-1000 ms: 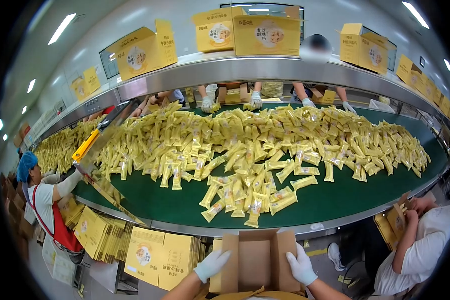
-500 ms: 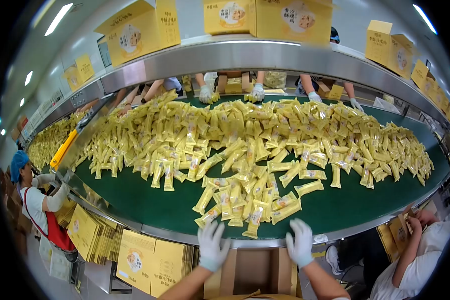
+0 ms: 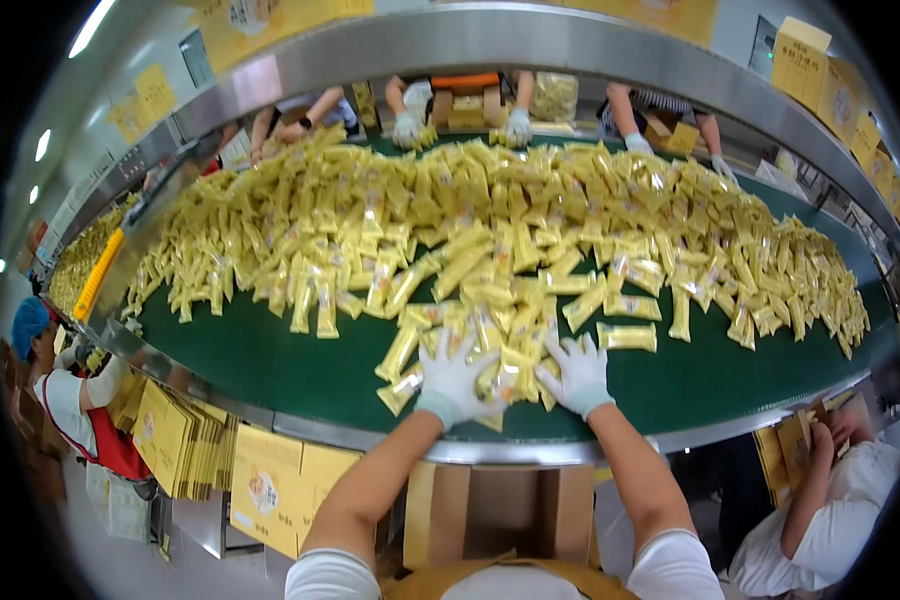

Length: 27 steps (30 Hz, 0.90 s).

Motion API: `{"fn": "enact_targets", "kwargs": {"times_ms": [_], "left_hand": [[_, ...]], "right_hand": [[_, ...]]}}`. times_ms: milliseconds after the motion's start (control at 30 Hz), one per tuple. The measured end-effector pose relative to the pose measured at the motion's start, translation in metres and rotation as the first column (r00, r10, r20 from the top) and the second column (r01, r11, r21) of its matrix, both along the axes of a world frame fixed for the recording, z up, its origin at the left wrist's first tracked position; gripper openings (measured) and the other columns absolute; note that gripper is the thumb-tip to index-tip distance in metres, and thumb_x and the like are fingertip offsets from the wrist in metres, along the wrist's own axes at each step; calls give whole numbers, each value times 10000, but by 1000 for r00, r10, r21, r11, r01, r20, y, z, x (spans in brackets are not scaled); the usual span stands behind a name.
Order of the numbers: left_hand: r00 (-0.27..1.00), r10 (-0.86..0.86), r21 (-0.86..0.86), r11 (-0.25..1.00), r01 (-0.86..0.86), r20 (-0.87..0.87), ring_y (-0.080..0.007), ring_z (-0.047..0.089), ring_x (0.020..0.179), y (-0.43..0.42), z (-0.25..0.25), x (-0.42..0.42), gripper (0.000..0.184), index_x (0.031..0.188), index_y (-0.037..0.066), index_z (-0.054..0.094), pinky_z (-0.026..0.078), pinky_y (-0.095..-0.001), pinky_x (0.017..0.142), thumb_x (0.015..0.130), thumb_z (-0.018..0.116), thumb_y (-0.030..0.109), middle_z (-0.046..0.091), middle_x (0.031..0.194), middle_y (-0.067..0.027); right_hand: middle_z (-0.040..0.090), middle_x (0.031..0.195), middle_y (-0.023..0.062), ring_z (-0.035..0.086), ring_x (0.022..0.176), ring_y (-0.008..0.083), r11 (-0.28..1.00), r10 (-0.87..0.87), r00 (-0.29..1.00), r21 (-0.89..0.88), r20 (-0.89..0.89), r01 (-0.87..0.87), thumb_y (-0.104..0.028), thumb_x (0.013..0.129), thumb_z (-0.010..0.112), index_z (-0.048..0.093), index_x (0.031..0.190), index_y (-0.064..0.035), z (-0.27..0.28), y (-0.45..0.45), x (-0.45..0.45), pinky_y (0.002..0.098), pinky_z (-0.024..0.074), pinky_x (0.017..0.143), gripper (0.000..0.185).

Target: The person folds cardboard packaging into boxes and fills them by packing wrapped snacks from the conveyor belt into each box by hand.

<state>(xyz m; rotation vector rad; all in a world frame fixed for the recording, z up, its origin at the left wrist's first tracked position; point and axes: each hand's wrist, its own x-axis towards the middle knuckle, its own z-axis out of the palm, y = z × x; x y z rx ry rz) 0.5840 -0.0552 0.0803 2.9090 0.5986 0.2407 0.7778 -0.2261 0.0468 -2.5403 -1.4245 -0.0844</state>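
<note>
My left hand (image 3: 454, 378), in a white glove, lies with spread fingers on the near yellow wrapped packets. Across from it my right hand (image 3: 576, 374), gloved too, rests fingers apart at the right side of the same small group. Several packets (image 3: 513, 372) lie between the two hands, on the green belt (image 3: 350, 385). Behind them a large heap of packets (image 3: 510, 200) stretches across the belt. Below my forearms an open cardboard box (image 3: 500, 515) stands against the belt's near metal edge, and no packets show in it.
Flat yellow cartons (image 3: 270, 490) stand at the lower left. A co-worker in a blue cap (image 3: 30, 325) is at the left, another person (image 3: 820, 510) at the lower right. Gloved hands of others (image 3: 407, 130) work across the belt. A metal shelf (image 3: 490, 50) spans above.
Both my hands have left the box and moved forward onto the near packets. The view has shifted, so the overhead shelf sits higher in the picture.
</note>
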Motion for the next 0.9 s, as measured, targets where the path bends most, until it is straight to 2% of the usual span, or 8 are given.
{"fn": "enact_targets", "kwargs": {"times_ms": [167,400,533,600,700,767,800,900], "left_hand": [[980,-194,51,980,192,46,-488,227,1453,9,-8,-27,647,1302,320,631,206,-752,1071,708,725,557,463,1498,-83],[947,-321,117,941,317,15,-441,276,1444,9,-15,-68,692,1370,310,566,207,-650,1152,747,735,558,478,1479,-84],[960,-3,-78,997,26,279,-407,492,1264,21,-8,-75,864,1434,106,481,414,-453,1053,699,854,364,537,1350,-188],[974,149,-146,981,-125,168,-396,515,1228,35,-37,-82,837,1445,93,457,438,-441,1016,738,833,335,540,1342,-181],[945,326,-118,939,-322,18,-376,556,1105,37,-40,-92,751,1456,53,422,475,-440,938,816,772,230,565,1256,-171],[888,453,-224,860,-458,-75,-381,556,1072,37,-37,-101,720,1453,25,417,471,-446,935,837,747,198,571,1203,-177],[878,478,-378,806,-455,-38,-376,557,1041,38,-28,-102,629,1425,-6,444,476,-441,915,867,692,140,565,1141,-191],[803,505,-395,840,-372,318,-393,562,1089,38,-30,-85,590,1410,11,460,496,-462,913,887,661,198,546,1230,-230]], "right_hand": [[607,1305,119,484,1257,493,998,-63,998,-13,-12,63,-610,877,581,591,1358,-239,10,-24,-17,565,395,961,608],[326,1597,155,495,1266,474,975,13,1000,-223,17,-9,-582,813,693,387,1521,-255,32,-72,-34,529,418,988,838],[434,1509,144,508,1277,399,984,18,999,-176,-34,-24,-469,805,736,450,1472,-236,30,-95,-31,524,407,1012,762],[499,1443,127,519,1274,363,988,-34,998,-149,-60,25,-410,806,746,509,1419,-219,22,-107,-25,519,393,1033,684],[566,1345,93,551,1232,331,998,66,977,-36,205,-59,-359,806,748,593,1311,-196,22,-121,-20,517,370,1052,553],[623,1245,102,584,1146,340,990,87,994,104,71,-94,-281,818,747,624,1234,-133,32,-120,-19,507,362,1053,459],[636,1211,106,589,1119,342,980,111,994,166,-19,-106,-256,821,743,621,1232,-117,36,-117,-15,499,379,1036,450],[662,1084,135,599,1006,361,955,191,967,259,-170,-143,-183,823,731,610,1201,-59,64,-87,-9,459,462,910,416]]}}
